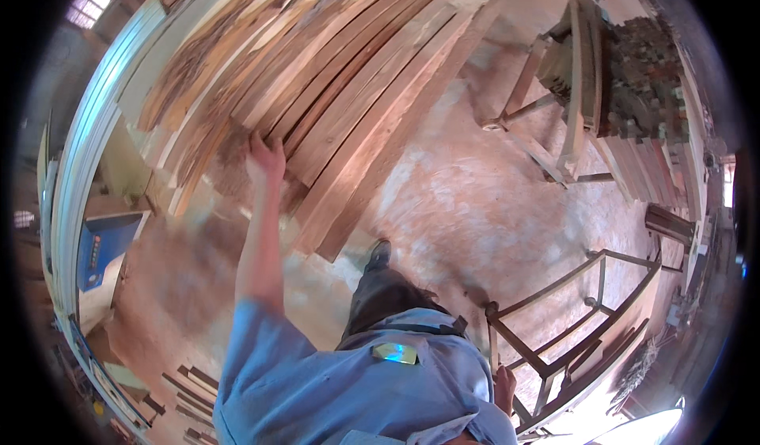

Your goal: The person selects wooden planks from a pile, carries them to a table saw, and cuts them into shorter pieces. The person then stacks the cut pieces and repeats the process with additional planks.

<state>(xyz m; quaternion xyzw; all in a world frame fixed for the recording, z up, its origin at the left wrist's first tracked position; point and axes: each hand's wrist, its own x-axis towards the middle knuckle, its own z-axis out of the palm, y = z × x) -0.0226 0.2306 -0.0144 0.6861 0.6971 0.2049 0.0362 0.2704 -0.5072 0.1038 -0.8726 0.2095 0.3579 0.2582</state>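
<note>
My left hand (pixel 267 160) reaches forward to the near end of a wooden plank (pixel 336 63) in a large stack. Its fingers are bent around that end, between neighbouring boards. To the right of it, a wide board (pixel 368 100) and a thick beam (pixel 412 132) lie lengthwise, their near ends toward me. My right hand (pixel 504 387) hangs low at my right side, beside a dark wooden frame (pixel 546 366). The shirt covers part of it, and its fingers are not clear enough to read.
Rough-edged boards (pixel 210 57) fill the stack's left side. A blue panel (pixel 107 247) stands at the left. Short wood strips (pixel 194 393) lie at lower left. On the right, a wooden trestle (pixel 582 81) stands before a pile of cut wood pieces (pixel 645 77).
</note>
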